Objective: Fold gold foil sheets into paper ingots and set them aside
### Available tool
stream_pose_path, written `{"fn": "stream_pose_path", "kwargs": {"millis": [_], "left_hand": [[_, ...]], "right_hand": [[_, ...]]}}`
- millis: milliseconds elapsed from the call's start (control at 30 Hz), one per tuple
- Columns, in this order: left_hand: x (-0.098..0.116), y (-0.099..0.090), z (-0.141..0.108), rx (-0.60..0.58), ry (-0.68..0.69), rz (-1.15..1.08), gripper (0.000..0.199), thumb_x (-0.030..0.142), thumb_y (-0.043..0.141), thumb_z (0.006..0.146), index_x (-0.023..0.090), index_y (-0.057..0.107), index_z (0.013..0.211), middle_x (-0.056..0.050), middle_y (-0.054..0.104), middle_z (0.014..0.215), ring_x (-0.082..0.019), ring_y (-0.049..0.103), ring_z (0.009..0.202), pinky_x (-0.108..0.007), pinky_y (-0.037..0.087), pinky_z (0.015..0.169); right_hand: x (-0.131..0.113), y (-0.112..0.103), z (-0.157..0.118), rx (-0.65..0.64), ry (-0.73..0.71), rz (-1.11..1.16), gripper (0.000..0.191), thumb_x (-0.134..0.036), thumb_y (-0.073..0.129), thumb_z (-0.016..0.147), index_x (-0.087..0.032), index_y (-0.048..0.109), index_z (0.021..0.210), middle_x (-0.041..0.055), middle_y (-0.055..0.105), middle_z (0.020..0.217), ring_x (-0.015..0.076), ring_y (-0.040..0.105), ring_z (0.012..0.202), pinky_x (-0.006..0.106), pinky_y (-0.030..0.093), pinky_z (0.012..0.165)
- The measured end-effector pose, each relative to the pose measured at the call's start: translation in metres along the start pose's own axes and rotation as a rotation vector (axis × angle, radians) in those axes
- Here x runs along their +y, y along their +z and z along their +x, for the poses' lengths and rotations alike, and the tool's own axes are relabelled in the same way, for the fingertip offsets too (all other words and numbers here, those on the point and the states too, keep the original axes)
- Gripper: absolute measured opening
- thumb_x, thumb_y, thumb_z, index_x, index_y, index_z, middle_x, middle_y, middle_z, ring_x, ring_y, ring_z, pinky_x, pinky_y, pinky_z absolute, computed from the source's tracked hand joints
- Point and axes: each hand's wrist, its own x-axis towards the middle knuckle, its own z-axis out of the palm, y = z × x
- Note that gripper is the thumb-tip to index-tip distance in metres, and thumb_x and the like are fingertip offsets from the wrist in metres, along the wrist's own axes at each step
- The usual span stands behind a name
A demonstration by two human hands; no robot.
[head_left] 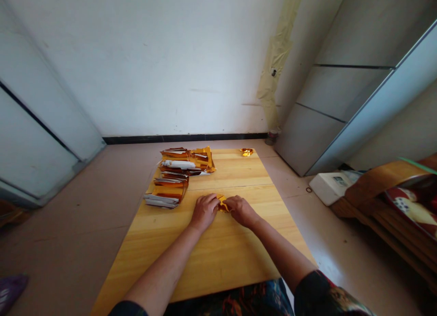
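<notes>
Two foil stacks (pixel 170 191) are waiting at the table's (pixel 221 261) far-left corner | one folded foil (pixel 246 152) is sitting at the far edge, looks finished | left hand (pixel 205 211) and right hand (pixel 241 211) are working a foil piece (pixel 223 205) mid-table, fingers (pixel 215 201) grasping it
</notes>
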Motion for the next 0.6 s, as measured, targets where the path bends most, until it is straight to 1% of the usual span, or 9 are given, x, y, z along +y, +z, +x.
{"fn": "stream_pose_path", "kwargs": {"millis": [67,133,200,267,333,433,500,600], "left_hand": [[-0.001,0.001,0.000,-0.012,0.027,0.004,0.019,0.012,0.055,0.080,0.025,0.065,0.090,-0.003,0.062,0.113,-0.019,0.055,0.104,-0.038,0.039,0.090],[-0.002,0.003,-0.001,-0.022,0.051,0.016,0.017,0.014,0.055,0.081,0.026,0.066,0.086,-0.002,0.062,0.113,-0.020,0.053,0.107,-0.041,0.036,0.093],[-0.003,0.004,-0.002,-0.019,0.065,0.028,0.017,0.017,0.054,0.083,0.028,0.067,0.083,-0.001,0.062,0.114,-0.021,0.051,0.110,-0.045,0.032,0.096],[-0.004,0.005,-0.004,0.008,0.075,0.040,0.019,0.018,0.053,0.084,0.029,0.068,0.082,-0.001,0.062,0.116,-0.021,0.050,0.112,-0.049,0.029,0.099],[-0.006,0.004,-0.005,0.039,0.107,0.046,0.020,0.019,0.053,0.085,0.030,0.069,0.081,-0.002,0.060,0.118,-0.022,0.048,0.114,-0.050,0.028,0.099],[-0.009,0.001,-0.007,0.071,0.170,0.056,0.020,0.021,0.052,0.086,0.028,0.070,0.079,-0.004,0.057,0.121,-0.023,0.046,0.116,-0.047,0.031,0.098],[-0.009,-0.002,-0.008,0.083,0.200,0.069,0.020,0.022,0.052,0.086,0.026,0.070,0.079,-0.005,0.054,0.125,-0.023,0.045,0.116,-0.045,0.032,0.097],[-0.006,-0.006,-0.007,0.077,0.213,0.105,0.018,0.027,0.052,0.086,0.025,0.069,0.080,-0.005,0.054,0.124,-0.024,0.044,0.113,-0.043,0.034,0.093]], "right_hand": [[0.010,-0.002,0.000,0.054,-0.015,-0.019,0.022,-0.012,0.051,0.084,-0.021,0.064,0.099,0.0065,0.060,0.106,0.0161,0.052,0.091,0.026,0.039,0.078],[0.018,-0.005,-0.001,0.044,-0.029,-0.075,0.015,-0.021,0.055,0.085,-0.024,0.066,0.095,0.0050,0.060,0.106,0.0169,0.051,0.091,0.027,0.038,0.078],[0.021,-0.006,-0.005,0.024,-0.046,-0.129,0.015,-0.028,0.055,0.086,-0.027,0.065,0.098,0.0037,0.060,0.106,0.0180,0.049,0.093,0.028,0.037,0.078],[0.021,-0.005,-0.009,0.026,-0.062,-0.158,0.018,-0.032,0.053,0.088,-0.028,0.063,0.103,0.0041,0.060,0.108,0.0189,0.048,0.096,0.030,0.035,0.079],[0.018,-0.003,-0.014,0.039,-0.072,-0.160,0.021,-0.031,0.049,0.090,-0.028,0.061,0.107,0.0050,0.059,0.111,0.0189,0.048,0.096,0.031,0.034,0.081],[0.012,0.000,-0.020,0.068,-0.083,-0.146,0.026,-0.027,0.047,0.091,-0.028,0.058,0.114,0.0060,0.056,0.120,0.0191,0.047,0.099,0.033,0.033,0.085],[0.009,0.001,-0.021,0.066,-0.110,-0.140,0.027,-0.027,0.047,0.090,-0.030,0.058,0.114,0.0051,0.053,0.124,0.0194,0.046,0.102,0.034,0.032,0.087],[0.006,0.002,-0.021,0.039,-0.152,-0.137,0.026,-0.026,0.045,0.091,-0.030,0.060,0.111,0.0044,0.055,0.121,0.0190,0.047,0.101,0.034,0.031,0.087]]}}
